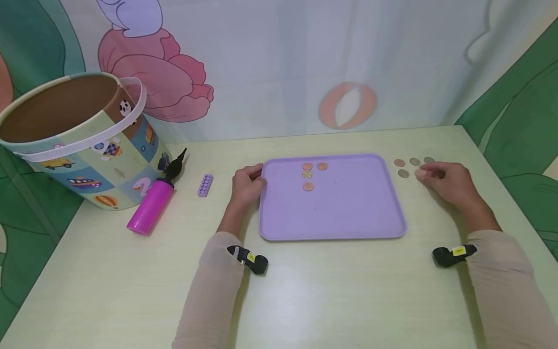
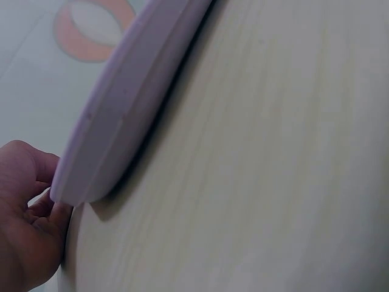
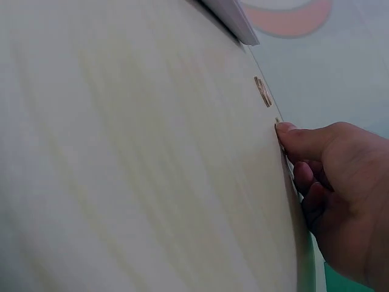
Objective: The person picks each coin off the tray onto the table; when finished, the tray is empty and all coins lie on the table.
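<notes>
A purple tray (image 1: 335, 218) lies on the table with several coins (image 1: 308, 186) near its back edge, copper-coloured and gold. My left hand (image 1: 248, 185) grips the tray's left rim; in the left wrist view, its fingers are at the tray's corner (image 2: 79, 188). To the right of the tray, my right hand (image 1: 449, 182) is low over a small group of coins (image 1: 403, 173), thumb and index finger brought together. In the right wrist view, a thin coin edge (image 3: 277, 120) shows at the thumb tip, mostly hidden by the fingers.
At the left stands a large patterned bucket (image 1: 87, 160) with a white handle. Leaning by it is a pink bottle (image 1: 150, 208) with a black nozzle. A purple toy brick (image 1: 205, 185) lies between bottle and left hand. A printed curtain (image 1: 261, 72) hangs behind the table.
</notes>
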`<state>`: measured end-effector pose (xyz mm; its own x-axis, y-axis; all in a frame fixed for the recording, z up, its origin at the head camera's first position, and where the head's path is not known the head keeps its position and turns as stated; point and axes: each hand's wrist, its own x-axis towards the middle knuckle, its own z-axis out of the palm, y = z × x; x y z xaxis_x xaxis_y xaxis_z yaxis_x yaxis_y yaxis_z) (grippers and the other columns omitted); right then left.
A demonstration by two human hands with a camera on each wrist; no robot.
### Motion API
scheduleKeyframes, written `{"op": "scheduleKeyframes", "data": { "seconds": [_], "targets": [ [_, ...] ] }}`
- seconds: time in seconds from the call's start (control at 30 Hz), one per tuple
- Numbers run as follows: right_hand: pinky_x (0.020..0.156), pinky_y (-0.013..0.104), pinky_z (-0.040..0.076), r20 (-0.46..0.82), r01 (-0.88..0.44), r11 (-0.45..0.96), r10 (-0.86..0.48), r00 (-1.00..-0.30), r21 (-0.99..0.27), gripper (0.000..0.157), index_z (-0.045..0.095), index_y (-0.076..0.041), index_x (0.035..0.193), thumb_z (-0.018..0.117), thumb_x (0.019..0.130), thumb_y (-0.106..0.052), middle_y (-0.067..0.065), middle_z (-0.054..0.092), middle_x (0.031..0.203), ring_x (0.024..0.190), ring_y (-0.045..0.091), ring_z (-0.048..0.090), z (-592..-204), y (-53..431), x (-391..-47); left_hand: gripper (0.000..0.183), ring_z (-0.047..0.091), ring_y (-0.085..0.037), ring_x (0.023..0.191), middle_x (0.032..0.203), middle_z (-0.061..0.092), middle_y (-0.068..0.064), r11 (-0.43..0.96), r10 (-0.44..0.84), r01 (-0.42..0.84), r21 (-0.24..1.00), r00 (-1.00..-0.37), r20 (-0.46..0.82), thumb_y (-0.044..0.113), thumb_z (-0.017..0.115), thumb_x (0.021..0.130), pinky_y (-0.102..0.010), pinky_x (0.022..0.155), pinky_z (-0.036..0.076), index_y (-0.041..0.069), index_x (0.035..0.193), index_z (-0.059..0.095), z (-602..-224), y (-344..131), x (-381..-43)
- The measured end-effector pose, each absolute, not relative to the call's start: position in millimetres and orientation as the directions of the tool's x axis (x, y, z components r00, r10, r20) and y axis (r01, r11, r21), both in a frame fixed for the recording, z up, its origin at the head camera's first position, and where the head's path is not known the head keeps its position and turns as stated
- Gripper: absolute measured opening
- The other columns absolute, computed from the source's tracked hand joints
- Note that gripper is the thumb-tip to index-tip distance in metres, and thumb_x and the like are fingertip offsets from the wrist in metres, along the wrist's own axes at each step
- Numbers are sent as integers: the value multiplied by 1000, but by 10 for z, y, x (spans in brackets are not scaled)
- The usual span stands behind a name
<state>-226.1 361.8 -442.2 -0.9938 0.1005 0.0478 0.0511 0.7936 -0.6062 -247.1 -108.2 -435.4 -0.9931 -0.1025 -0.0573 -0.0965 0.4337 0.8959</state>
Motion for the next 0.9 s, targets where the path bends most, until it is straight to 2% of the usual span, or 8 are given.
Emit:
{"op": "scheduleKeyframes", "data": {
  "seconds": [0.1, 0.33, 0.47, 0.5, 0.57, 0.7, 0.77, 0.9],
  "targets": [
    [61, 9, 40, 47, 46, 797, 93, -995, -603, 38, 68, 5, 124, 67, 98, -22, 15, 71, 94, 72, -10, 45, -4392, 3602, -2276, 48, 65, -30, 127, 136, 66, -21, 432, -106, -98, 897, -993, -57, 0, 58, 90, -36, 111, 52, 0, 138, 61, -4355, -1090, -2477],
    [60, 11, 41, 35, 54, 785, 96, -995, -617, 42, 70, 5, 121, 68, 97, -28, -22, 60, 77, 70, -9, 46, -4330, 3572, -2289, 48, 64, -29, 128, 137, 65, -20, 439, -108, -103, 893, -992, -62, 0, 57, 91, -36, 112, 52, 1, 139, 61, -4342, -1091, -2478],
    [61, 11, 41, 32, 58, 784, 98, -995, -618, 49, 71, 4, 121, 67, 97, -39, -27, 58, 78, 71, -11, 46, -4327, 3568, -2298, 49, 63, -30, 129, 138, 65, -20, 443, -107, -106, 890, -992, -65, 1, 57, 91, -37, 112, 51, 2, 140, 60, -4336, -1095, -2483],
    [61, 12, 41, 25, 64, 784, 101, -995, -617, 51, 71, 4, 121, 66, 97, -41, -25, 60, 79, 72, -10, 46, -4329, 3565, -2297, 49, 63, -30, 129, 138, 64, -20, 445, -107, -107, 889, -992, -66, 1, 57, 91, -37, 112, 51, 2, 140, 60, -4335, -1096, -2481],
    [62, 12, 41, 13, 75, 787, 105, -994, -612, 52, 70, 4, 122, 65, 97, -42, -10, 69, 83, 74, -7, 47, -4338, 3558, -2292, 49, 63, -30, 129, 139, 64, -20, 448, -106, -111, 887, -992, -71, 1, 57, 91, -37, 112, 51, 2, 140, 60, -4343, -1100, -2482],
    [62, 11, 41, 7, 87, 791, 115, -993, -605, 49, 70, 5, 123, 65, 98, -37, 24, 72, 109, 77, -4, 48, -4351, 3542, -2279, 49, 63, -30, 129, 139, 64, -20, 442, -99, -106, 891, -993, -69, 1, 57, 91, -36, 112, 51, 2, 140, 59, -4361, -1099, -2483],
    [62, 10, 40, 11, 89, 795, 120, -993, -600, 47, 70, 4, 123, 65, 98, -36, 29, 69, 118, 79, -3, 48, -4350, 3536, -2275, 49, 63, -30, 129, 139, 64, -21, 436, -95, -97, 895, -994, -61, 1, 57, 91, -37, 112, 51, 1, 140, 59, -4368, -1097, -2486],
    [63, 10, 40, 1, 94, 799, 117, -993, -594, 47, 68, 4, 125, 64, 99, -35, 30, 67, 122, 81, -2, 48, -4339, 3544, -2262, 48, 63, -30, 129, 138, 64, -21, 428, -93, -97, 899, -994, -63, 1, 57, 91, -37, 112, 52, 1, 139, 60, -4368, -1088, -2477]
  ]
}}
